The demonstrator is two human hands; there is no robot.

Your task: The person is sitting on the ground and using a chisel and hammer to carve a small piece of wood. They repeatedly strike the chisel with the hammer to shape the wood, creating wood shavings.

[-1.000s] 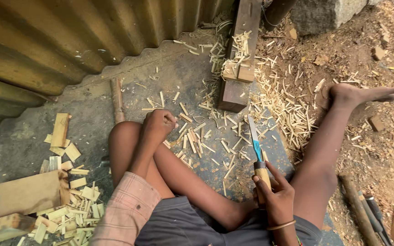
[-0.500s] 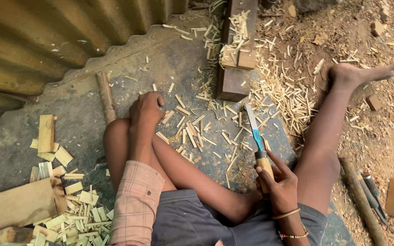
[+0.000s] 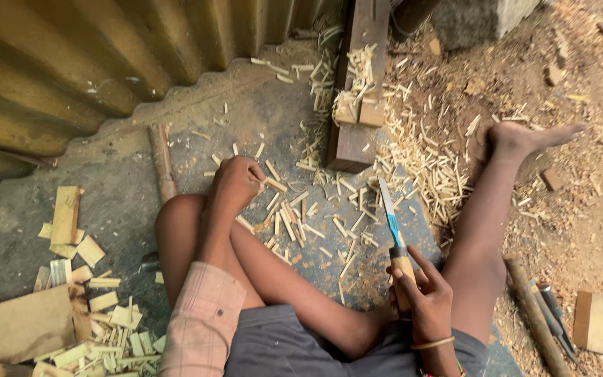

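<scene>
- Knife [image 3: 393, 241]: a narrow blade, pale steel with a blue band near its wooden handle, held upright in the right hand [image 3: 423, 297], tip pointing toward 12 o'clock.
- Wood splints [image 3: 284, 216]: short pale sticks (split thin) scattered flat on the grey floor; the left hand [image 3: 237, 180] rests among them, fingers curled at one.

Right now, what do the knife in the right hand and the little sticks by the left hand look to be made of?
The knife looks like a bare grey metal blade, dull and not shiny, on a pale wooden handle with a blue band between them. The sticks look like raw split wood or bamboo: pale yellow, unpainted, with rough straight edges. The left hand pinches one; the right hand grips the handle.
</scene>
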